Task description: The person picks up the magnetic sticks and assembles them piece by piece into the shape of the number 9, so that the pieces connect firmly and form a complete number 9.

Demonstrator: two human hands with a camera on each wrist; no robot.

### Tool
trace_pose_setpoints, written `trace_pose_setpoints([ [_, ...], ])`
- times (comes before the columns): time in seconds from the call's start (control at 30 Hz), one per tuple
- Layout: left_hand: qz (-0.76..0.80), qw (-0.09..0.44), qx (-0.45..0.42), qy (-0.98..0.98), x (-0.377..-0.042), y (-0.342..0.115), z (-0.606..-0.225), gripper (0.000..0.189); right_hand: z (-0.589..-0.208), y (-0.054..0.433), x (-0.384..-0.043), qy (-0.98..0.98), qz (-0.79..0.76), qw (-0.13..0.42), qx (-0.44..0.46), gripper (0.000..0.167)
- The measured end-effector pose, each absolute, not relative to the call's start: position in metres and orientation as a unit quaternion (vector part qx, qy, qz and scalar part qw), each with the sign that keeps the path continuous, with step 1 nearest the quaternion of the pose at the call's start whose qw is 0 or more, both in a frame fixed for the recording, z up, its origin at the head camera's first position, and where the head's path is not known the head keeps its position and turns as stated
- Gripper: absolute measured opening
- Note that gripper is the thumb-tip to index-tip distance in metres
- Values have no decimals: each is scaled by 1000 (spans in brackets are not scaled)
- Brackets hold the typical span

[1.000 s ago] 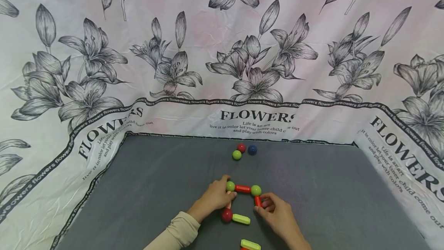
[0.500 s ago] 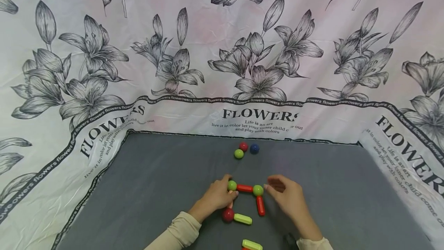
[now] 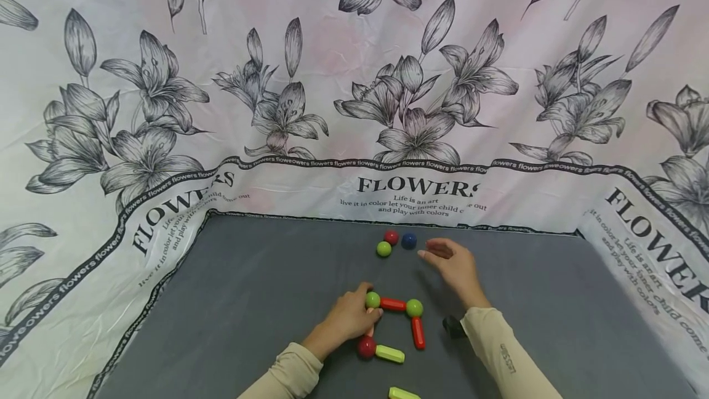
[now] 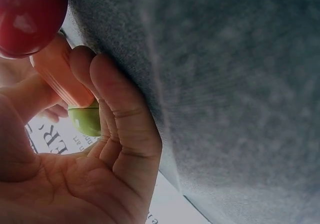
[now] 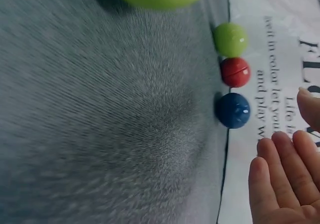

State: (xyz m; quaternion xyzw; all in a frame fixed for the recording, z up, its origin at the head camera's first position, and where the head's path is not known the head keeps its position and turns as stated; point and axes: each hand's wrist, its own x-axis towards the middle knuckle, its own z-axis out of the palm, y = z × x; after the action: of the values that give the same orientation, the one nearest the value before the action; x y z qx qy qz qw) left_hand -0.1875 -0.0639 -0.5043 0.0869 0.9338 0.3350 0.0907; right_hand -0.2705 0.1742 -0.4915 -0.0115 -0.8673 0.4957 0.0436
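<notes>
In the head view, my left hand (image 3: 348, 316) is at the left corner of a joined chain of balls and rods. Its thumb and fingers pinch an orange rod (image 4: 62, 72), which links a large red ball (image 4: 30, 17) and a green ball (image 3: 373, 300). From that ball a red rod (image 3: 393, 305) runs to another green ball (image 3: 414, 308), and a further red rod (image 3: 418, 333) points toward me. A yellow-green rod (image 3: 390, 354) sticks out from the large red ball. My right hand (image 3: 454, 266), holding nothing, hovers just right of a blue ball (image 3: 409, 241).
Beside the blue ball lie a small red ball (image 3: 391, 237) and a loose green ball (image 3: 384, 249), near the far edge of the grey table (image 3: 277, 263). Another yellow-green rod (image 3: 403, 393) shows at the bottom edge. A flower-printed sheet (image 3: 310, 189) rises behind.
My right hand has let go of the red rod on the right side and moved forward, away from me, to beside the blue ball. The left hand has stayed in place.
</notes>
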Motion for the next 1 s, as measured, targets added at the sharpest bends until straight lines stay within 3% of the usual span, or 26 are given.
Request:
trace_pose_setpoints([
  [0.37, 334, 94, 80, 935, -191, -65, -506, 56, -494, 162, -309, -876, 483, 17, 11, 47],
  [1.0, 334, 117, 70, 933, -192, -64, -507, 55, -510, 142, -330, -909, 413, -1, 48, 51],
])
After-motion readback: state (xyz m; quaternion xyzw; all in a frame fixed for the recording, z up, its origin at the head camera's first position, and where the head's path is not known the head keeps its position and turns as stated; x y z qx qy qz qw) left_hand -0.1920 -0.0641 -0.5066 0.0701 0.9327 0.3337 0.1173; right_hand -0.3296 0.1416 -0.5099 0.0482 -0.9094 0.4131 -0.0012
